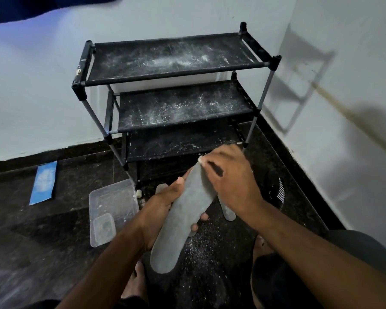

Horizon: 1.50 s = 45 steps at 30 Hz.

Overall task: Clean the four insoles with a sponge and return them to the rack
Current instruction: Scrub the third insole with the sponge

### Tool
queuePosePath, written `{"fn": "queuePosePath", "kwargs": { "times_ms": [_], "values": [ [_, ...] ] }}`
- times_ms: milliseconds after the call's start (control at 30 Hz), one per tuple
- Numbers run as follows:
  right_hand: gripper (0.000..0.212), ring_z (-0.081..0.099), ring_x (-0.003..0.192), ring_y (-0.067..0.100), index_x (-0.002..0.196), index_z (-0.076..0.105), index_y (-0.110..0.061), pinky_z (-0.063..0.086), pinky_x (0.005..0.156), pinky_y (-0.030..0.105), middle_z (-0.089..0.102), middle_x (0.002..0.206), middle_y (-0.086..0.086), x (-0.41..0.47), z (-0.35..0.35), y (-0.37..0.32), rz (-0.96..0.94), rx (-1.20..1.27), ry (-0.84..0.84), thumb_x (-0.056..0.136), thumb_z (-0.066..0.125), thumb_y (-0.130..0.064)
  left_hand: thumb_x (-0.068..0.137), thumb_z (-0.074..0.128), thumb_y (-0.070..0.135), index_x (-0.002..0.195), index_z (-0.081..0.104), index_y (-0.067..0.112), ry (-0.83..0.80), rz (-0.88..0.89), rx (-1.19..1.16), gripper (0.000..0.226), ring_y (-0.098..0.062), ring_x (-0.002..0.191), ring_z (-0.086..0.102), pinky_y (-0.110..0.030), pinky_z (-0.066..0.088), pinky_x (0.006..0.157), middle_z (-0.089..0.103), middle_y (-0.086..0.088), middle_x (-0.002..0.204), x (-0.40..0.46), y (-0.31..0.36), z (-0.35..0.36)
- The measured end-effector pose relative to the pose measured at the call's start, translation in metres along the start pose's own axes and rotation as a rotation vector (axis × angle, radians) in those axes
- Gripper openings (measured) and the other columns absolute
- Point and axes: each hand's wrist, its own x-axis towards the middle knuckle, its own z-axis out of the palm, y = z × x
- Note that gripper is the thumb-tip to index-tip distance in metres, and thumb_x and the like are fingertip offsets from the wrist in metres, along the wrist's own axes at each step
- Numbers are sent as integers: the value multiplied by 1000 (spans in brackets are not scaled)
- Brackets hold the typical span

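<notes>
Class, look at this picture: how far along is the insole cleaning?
Done: nothing shows as finished; the rack shelves hold only white powder, no insoles. In hand: the left hand grips a grey insole while the right hand wipes its tip with a pale sponge. Left: another insole lies on the floor; none returned.

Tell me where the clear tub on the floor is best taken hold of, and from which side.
Probably the near-right rim of the tub, reached from above by the left hand once it frees the insole. The tub lies flat and open-topped on the floor, so its thin upright wall can be pinched, thumb inside. A smaller tray fills the near-left corner, so avoid that edge.
</notes>
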Motion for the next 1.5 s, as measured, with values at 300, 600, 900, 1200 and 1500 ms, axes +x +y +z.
{"fn": "queuePosePath", "kwargs": {
  "times_ms": [300, 600, 900, 1200, 1500],
  "values": [
    [13, 52, 93, 8, 100, 74, -14, 40, 85, 14, 65, 94, -2, 2, -1, 5, 72, -20, 41, 89, 68, -18, 105, 38, 56, 145, 56, 23, -37, -28, -41, 55, -33, 69, 59, -37, 55, 57, 62, -34, 99, 0, 1, -5],
    [15, 52, 90, 8, 101, 75, -15, 47, 85, 23, 66, 93, -2, 7, -4, 14, 173, -52, 82, 88, 70, -21, 105, 35, 57, 147, 54, 29, -70, -11, -21, 54, -32, 69, 58, -36, 54, 58, 63, -31, 95, 0, 2, -4],
    [9, 62, 90, 12, 94, 76, -12, 52, 83, 30, 70, 91, -2, 5, -7, 4, 66, 151, 174, 86, 74, -11, 105, 37, 56, 144, 57, 12, 8, 13, -27, 62, -30, 66, 64, -36, 54, 54, 64, -32, 94, -4, 4, -3],
    [11, 52, 90, 9, 97, 75, -10, 46, 81, 24, 65, 91, -2, -20, 13, -24, -167, 188, -164, 88, 69, -9, 102, 43, 60, 128, 63, 0, 90, -22, -86, 69, -32, 70, 58, -36, 54, 56, 64, -24, 95, 5, -2, -10],
    [11, 49, 90, 7, 98, 74, -12, 45, 82, 22, 63, 92, -3, -21, 13, -24, -169, 142, -174, 90, 67, -15, 104, 43, 60, 121, 71, 4, 76, -31, -106, 64, -35, 83, 59, -44, 50, 77, 65, -25, 104, 7, -3, -10]
  ]
}}
